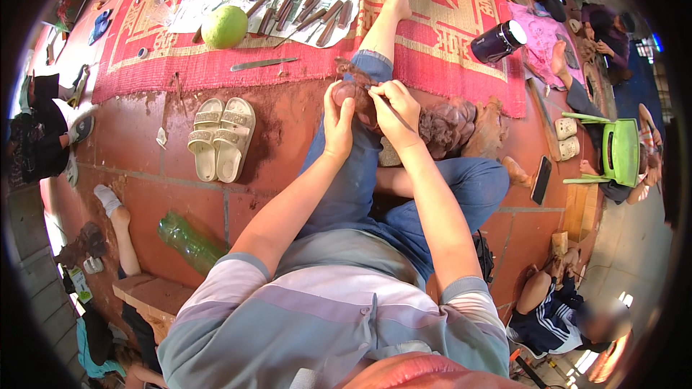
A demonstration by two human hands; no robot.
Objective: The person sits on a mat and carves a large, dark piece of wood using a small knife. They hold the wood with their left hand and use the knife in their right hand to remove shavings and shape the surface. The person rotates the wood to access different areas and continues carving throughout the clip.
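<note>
the left hand [339, 121] was curled around the near left side of a reddish-brown carved piece [347, 92], with the thumb laid along its surface. the right hand [398, 112] was pinching a thin tool [386, 103] between thumb and fingers, its upper end directed at the right side of the carved piece; whether the tip made contact could not be told. the carved piece was located above the jeans [335, 169] of the outstretched leg, near the rolled cuff.

a brown carved block [450, 126] was positioned to the right of the right hand, on the red tiled floor [277, 122]. beyond the hands, a red and tan mat [155, 65] carried a white printed sheet [194, 0], on which many dark-handled tools [310, 7] were laid out. a round green fruit [224, 27] was placed at the near left part of the sheet. a flat metal blade [264, 64] lay on the mat, nearer to the hands. a dark flask [499, 41] with a white lid was at the mat's right side. a pair of beige sandals [221, 140] was set on the floor, left of the left hand, and a green plastic bottle [189, 241] lay nearer the body.
</note>
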